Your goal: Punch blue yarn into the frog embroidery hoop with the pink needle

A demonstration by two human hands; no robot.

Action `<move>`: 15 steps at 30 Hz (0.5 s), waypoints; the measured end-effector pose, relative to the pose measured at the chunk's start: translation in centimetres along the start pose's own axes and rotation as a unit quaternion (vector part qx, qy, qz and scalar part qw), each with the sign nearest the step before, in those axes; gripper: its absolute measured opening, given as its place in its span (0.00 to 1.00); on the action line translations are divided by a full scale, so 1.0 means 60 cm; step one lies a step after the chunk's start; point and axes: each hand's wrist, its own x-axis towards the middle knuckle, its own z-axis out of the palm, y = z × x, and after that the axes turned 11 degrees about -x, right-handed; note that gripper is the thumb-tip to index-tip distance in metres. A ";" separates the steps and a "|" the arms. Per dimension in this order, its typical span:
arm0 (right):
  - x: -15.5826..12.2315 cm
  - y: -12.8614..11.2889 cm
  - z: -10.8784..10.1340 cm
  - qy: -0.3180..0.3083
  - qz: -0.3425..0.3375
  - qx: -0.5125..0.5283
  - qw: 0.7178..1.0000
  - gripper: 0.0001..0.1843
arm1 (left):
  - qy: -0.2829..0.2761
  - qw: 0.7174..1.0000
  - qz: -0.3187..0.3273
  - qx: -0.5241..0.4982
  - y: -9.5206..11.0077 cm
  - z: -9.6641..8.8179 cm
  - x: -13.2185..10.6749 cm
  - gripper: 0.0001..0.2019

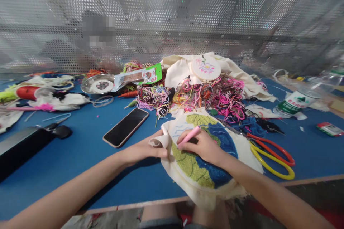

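A round embroidery hoop (185, 182) with cream fabric lies tilted at the table's front edge, overhanging it slightly. Yellow-green leaf shapes (188, 166) and dark blue areas (221, 143) are worked into the cloth, with light blue wavy lines near the top. My left hand (150, 146) grips the hoop's left rim and the bunched fabric; some of its fingers are hidden underneath. In my right hand (205, 146) is a pink pen-shaped punch needle (190, 136), slanted with its lower end at the cloth by the leaf's left edge. Its tip is too small to make out.
Scissors (271, 154) with red and yellow handles lie right of the hoop. A phone (126, 127) rests to the left. Behind are tangled yarn (209, 96), a smaller hoop (206, 67), a metal bowl (87, 85) and a snack packet (138, 77). A bottle (298, 102) leans at right.
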 end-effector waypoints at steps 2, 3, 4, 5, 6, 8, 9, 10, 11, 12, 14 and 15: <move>0.003 0.003 0.001 -0.022 0.026 0.035 0.999 0.11 | 0.056 0.998 -0.010 0.039 -0.003 0.017 0.002 0.39; 0.004 0.004 0.002 -0.025 0.034 0.041 0.998 0.11 | 0.076 0.995 -0.012 0.058 -0.006 0.024 0.002 0.37; 0.004 0.003 0.003 -0.019 0.033 0.035 0.999 0.11 | 0.088 0.994 -0.007 0.072 -0.008 0.030 0.002 0.36; 0.003 0.002 0.004 -0.007 0.020 0.013 1.000 0.10 | 0.092 0.993 -0.001 0.080 -0.011 0.034 0.002 0.34; 0.002 -0.001 0.005 0.007 -0.003 -0.022 1.000 0.08 | 0.092 0.992 0.008 0.083 -0.013 0.037 0.002 0.33; -0.003 -0.006 0.005 0.030 -0.053 -0.103 0.993 0.07 | 0.091 0.992 0.030 0.086 -0.015 0.038 0.001 0.33; -0.005 -0.008 0.005 0.035 -0.065 -0.136 0.988 0.08 | 0.091 0.991 0.039 0.086 -0.015 0.038 0.000 0.33; -0.007 -0.010 0.004 0.038 -0.067 -0.157 0.985 0.08 | 0.091 0.991 0.045 0.087 -0.015 0.037 0.000 0.33; -0.009 -0.011 0.003 0.041 -0.059 -0.167 0.983 0.09 | 0.091 0.991 0.049 0.087 -0.014 0.037 0.000 0.34; -0.010 -0.012 0.003 0.045 -0.049 -0.165 0.984 0.10 | 0.093 0.990 0.052 0.088 -0.014 0.037 0.000 0.34; -0.011 -0.011 0.001 0.056 -0.037 -0.142 0.988 0.10 | 0.096 0.990 0.054 0.090 -0.013 0.038 0.000 0.34; -0.011 -0.009 0.001 0.063 -0.036 -0.129 0.989 0.09 | 0.096 0.990 0.056 0.089 -0.012 0.038 0.001 0.34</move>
